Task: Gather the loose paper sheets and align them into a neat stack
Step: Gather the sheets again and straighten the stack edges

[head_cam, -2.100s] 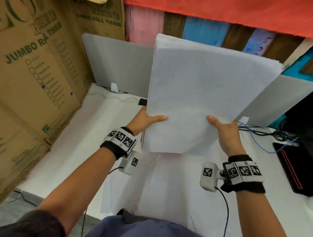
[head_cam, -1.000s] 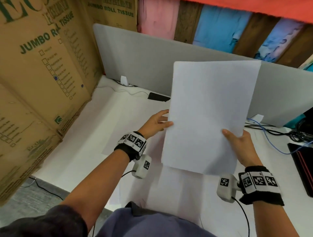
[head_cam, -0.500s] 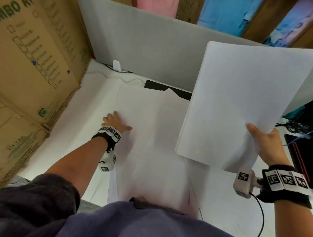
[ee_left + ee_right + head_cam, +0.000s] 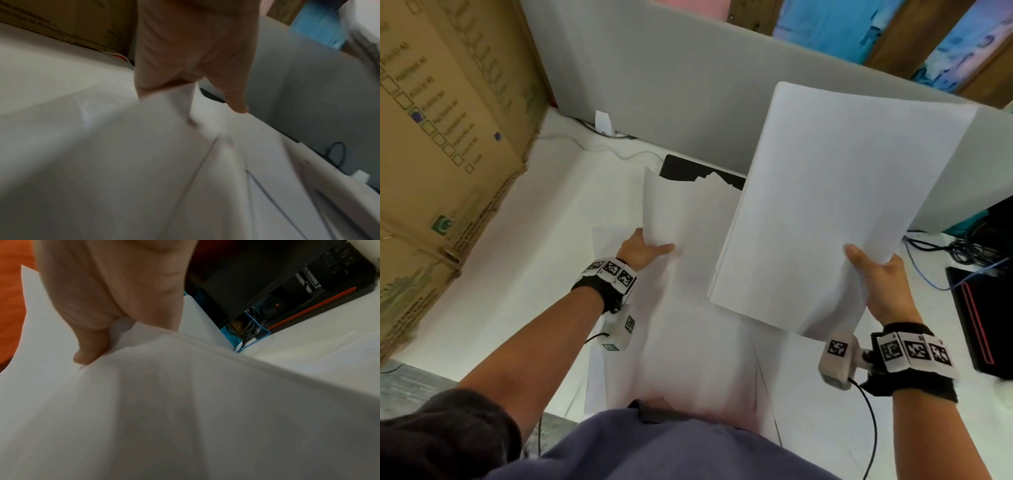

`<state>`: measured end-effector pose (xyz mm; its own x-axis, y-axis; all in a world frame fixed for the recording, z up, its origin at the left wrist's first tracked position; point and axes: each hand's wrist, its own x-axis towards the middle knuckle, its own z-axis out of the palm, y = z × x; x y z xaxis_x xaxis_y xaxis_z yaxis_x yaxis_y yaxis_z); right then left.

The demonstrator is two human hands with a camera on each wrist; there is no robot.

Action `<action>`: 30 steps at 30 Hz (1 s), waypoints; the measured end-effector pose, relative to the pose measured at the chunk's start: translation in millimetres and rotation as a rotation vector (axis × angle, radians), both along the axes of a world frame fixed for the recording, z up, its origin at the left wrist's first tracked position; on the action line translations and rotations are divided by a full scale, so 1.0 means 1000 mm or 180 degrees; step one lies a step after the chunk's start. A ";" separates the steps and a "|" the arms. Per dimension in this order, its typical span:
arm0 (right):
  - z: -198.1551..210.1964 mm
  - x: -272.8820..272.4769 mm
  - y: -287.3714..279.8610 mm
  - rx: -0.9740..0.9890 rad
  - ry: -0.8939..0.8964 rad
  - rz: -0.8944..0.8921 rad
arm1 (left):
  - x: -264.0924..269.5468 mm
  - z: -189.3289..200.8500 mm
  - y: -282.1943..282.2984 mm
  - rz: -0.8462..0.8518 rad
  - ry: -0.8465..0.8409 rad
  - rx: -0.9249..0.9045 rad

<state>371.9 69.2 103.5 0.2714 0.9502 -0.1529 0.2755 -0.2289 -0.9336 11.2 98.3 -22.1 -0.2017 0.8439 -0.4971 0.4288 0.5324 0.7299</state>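
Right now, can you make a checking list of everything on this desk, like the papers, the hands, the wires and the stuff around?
Surface: white desk, partly covered by paper.
Job's things: gathered stack held up off the desk; loose sheets lying overlapped and askew.
Clutter: black flat object under the sheets' far edge; black device at right.
Grippers: right hand grips the stack's lower corner; left hand pinches a loose sheet's edge.
Cables: blue cable and dark tangle at right; thin wire by the divider.
Surroundings: cardboard boxes left, grey divider behind.

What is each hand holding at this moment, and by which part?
The right hand grips the gathered paper stack by its lower right corner. The left hand pinches a loose sheet at its left edge.
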 end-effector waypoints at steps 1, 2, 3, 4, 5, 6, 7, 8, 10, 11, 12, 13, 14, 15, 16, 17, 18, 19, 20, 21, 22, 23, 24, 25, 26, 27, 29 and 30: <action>-0.001 -0.002 0.000 -0.0007 0.0034 0.0008 | 0.007 0.004 -0.003 -0.0091 -0.0107 -0.0105; -0.002 -0.004 -0.001 -0.0018 0.0069 0.0018 | 0.015 0.007 -0.008 -0.0227 -0.0155 -0.0155; -0.003 -0.005 -0.001 -0.0026 0.0098 0.0017 | 0.021 0.007 -0.013 -0.0300 -0.0136 -0.0208; -0.003 -0.006 -0.002 -0.0029 0.0121 0.0016 | 0.028 0.007 -0.020 -0.0339 -0.0065 -0.0216; -0.004 -0.007 -0.003 -0.0032 0.0152 0.0003 | 0.035 0.005 -0.026 -0.0310 0.0051 -0.0226; -0.004 -0.007 -0.004 -0.0037 0.0182 0.0004 | 0.041 0.000 -0.030 -0.0282 0.0153 -0.0214; -0.004 -0.007 -0.006 -0.0050 0.0205 0.0001 | 0.045 -0.001 -0.034 -0.0239 0.0194 -0.0235; -0.004 -0.007 -0.007 -0.0059 0.0221 -0.0003 | 0.048 -0.001 -0.037 -0.0195 0.0180 -0.0249; -0.003 -0.004 -0.009 -0.0064 0.0231 -0.0015 | 0.045 0.001 -0.036 -0.0012 -0.0018 -0.0288; -0.003 -0.002 -0.011 -0.0078 0.0218 -0.0029 | 0.042 0.003 -0.033 0.0134 -0.0108 -0.0280; -0.002 0.000 -0.012 -0.0087 0.0204 -0.0043 | 0.038 0.004 -0.031 0.0260 -0.0144 -0.0188; -0.002 0.003 -0.014 -0.0096 0.0201 -0.0071 | 0.036 0.005 -0.030 0.0341 -0.0153 -0.0121; -0.002 0.004 -0.015 -0.0093 0.0204 -0.0093 | 0.035 0.006 -0.031 0.0379 -0.0149 -0.0070; -0.002 0.005 -0.016 -0.0087 0.0203 -0.0114 | 0.035 0.006 -0.032 0.0331 -0.0128 -0.0095; -0.002 0.005 -0.017 -0.0085 0.0198 -0.0138 | 0.036 0.005 -0.034 0.0210 -0.0088 -0.0123; -0.003 0.004 -0.018 -0.0090 0.0198 -0.0170 | 0.038 0.004 -0.038 0.0030 -0.0039 -0.0219; -0.004 0.003 -0.017 -0.0100 0.0197 -0.0187 | 0.040 0.004 -0.041 -0.0115 0.0021 -0.0273; -0.004 0.003 -0.017 -0.0115 0.0188 -0.0183 | 0.041 0.006 -0.043 -0.0165 0.0063 -0.0328; -0.005 0.002 -0.017 -0.0125 0.0171 -0.0166 | 0.041 0.009 -0.044 -0.0152 0.0058 -0.0316; -0.005 0.002 -0.017 -0.0140 0.0151 -0.0141 | 0.040 0.013 -0.044 -0.0089 0.0021 -0.0288; -0.005 0.002 -0.017 -0.0162 0.0135 -0.0126 | 0.038 0.017 -0.042 -0.0008 -0.0007 -0.0204; -0.006 0.003 -0.017 -0.0184 0.0123 -0.0123 | 0.037 0.022 -0.039 0.0082 -0.0029 -0.0102; -0.006 0.003 -0.018 -0.0200 0.0106 -0.0109 | 0.036 0.029 -0.038 0.0140 -0.0038 0.0022; -0.006 0.003 -0.018 -0.0218 0.0089 -0.0097 | 0.036 0.038 -0.039 0.0217 -0.0039 0.0147; -0.006 0.004 -0.019 -0.0236 0.0073 -0.0096 | 0.036 0.044 -0.038 0.0288 -0.0048 0.0264; -0.007 0.004 -0.019 -0.0253 0.0069 -0.0103 | 0.035 0.050 -0.037 0.0342 -0.0075 0.0377; -0.007 0.004 -0.020 -0.0277 0.0086 -0.0137 | 0.032 0.059 -0.034 0.0417 -0.0077 0.0588; -0.006 0.004 -0.020 -0.0279 0.0109 -0.0159 | 0.029 0.062 -0.032 0.0465 -0.0076 0.0651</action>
<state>375.6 49.5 97.1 0.3112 0.9183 -0.2449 0.2300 -0.3228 -0.9181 40.3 66.1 39.5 -0.3193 0.8901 -0.3251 0.3395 0.4277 0.8377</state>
